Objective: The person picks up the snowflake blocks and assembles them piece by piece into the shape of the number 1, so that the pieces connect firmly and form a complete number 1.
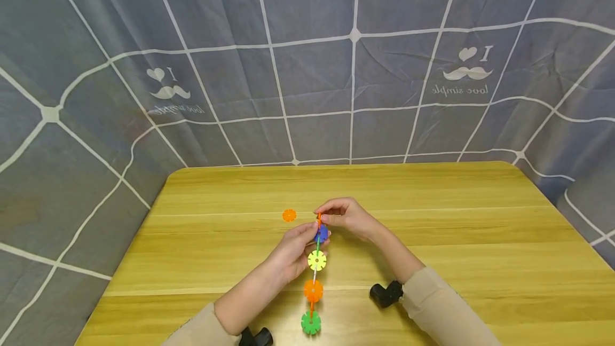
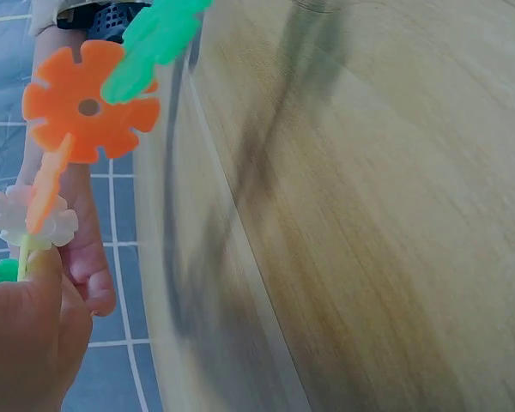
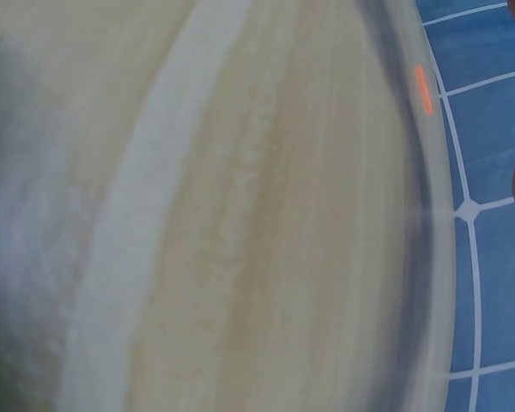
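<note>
A chain of toothed plastic snowflake discs runs between and below my hands in the head view. From its near end come a green disc [image 1: 310, 323], an orange disc [image 1: 313, 291], a yellow disc [image 1: 317, 260] and a blue disc [image 1: 321, 234], with others set edge-on between them. My left hand [image 1: 295, 252] holds the chain around the blue disc. At the far end, my right hand [image 1: 349, 217] pinches an edge-on orange disc [image 1: 319, 220] touching the blue one. The left wrist view shows the chain's orange disc [image 2: 90, 103] up close.
A loose orange disc [image 1: 289, 215] lies flat on the wooden table [image 1: 456, 218], beyond my left hand. Black wrist devices [image 1: 386, 295] sit by both sleeves. A grey curtain with white lines [image 1: 317, 79] hangs behind the table.
</note>
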A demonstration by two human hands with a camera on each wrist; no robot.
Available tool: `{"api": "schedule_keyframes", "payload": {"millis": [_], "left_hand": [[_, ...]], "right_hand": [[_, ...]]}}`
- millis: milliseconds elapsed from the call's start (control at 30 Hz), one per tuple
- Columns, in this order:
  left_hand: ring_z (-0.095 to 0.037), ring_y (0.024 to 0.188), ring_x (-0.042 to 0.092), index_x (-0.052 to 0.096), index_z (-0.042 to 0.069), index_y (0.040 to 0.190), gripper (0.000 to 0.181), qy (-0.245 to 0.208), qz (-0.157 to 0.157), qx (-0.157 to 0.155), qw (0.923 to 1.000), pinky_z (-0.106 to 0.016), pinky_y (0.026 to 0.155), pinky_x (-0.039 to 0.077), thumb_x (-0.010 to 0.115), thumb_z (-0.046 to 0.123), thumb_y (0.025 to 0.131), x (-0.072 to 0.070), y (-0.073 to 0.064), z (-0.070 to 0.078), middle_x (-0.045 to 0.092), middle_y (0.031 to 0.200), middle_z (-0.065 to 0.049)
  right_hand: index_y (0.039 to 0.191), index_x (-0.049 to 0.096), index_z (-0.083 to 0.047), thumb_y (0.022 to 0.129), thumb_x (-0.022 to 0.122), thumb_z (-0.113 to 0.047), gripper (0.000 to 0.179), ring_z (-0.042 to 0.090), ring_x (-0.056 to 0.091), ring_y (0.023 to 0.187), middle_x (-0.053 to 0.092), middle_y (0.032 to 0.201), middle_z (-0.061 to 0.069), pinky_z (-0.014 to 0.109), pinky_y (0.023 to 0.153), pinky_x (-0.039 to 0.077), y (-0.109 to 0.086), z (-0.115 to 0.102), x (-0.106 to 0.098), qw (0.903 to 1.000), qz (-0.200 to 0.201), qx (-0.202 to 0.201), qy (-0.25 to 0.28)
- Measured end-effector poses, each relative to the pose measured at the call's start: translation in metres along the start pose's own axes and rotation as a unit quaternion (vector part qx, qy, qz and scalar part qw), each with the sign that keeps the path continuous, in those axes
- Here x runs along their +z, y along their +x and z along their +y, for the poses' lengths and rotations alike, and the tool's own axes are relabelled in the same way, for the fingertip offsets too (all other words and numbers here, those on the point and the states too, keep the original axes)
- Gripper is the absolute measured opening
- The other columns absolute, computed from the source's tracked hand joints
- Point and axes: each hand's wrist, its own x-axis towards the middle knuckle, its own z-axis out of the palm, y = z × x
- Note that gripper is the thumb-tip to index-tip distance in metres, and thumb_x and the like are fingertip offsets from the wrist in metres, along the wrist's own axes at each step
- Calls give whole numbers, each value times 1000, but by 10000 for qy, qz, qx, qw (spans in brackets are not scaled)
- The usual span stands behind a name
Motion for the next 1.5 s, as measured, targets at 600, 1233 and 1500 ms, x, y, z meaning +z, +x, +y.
{"api": "schedule_keyframes", "payload": {"millis": [600,1233,1500], "left_hand": [[-7,79,55,43,-11,126,41,0,22,-38,10000,-25,75,53,43,21,101,-1,5,-1,57,93,-2],[-9,83,54,40,-13,128,42,181,259,-44,9995,-27,81,53,43,18,100,-8,1,-1,54,93,-3],[-10,82,54,42,-13,127,40,275,662,153,9973,-30,81,53,44,17,100,-21,0,9,54,92,-4]], "right_hand": [[111,50,23,89,61,-2,36,10,59,82,66,91,-2,21,73,52,4,9,-1,9999,-134,0,44],[122,45,20,91,57,-2,39,11,60,77,64,88,4,28,75,54,16,12,0,9981,-81,543,278],[122,51,13,89,58,2,36,15,59,74,62,85,5,26,73,54,35,17,7,9914,431,1232,63]]}}
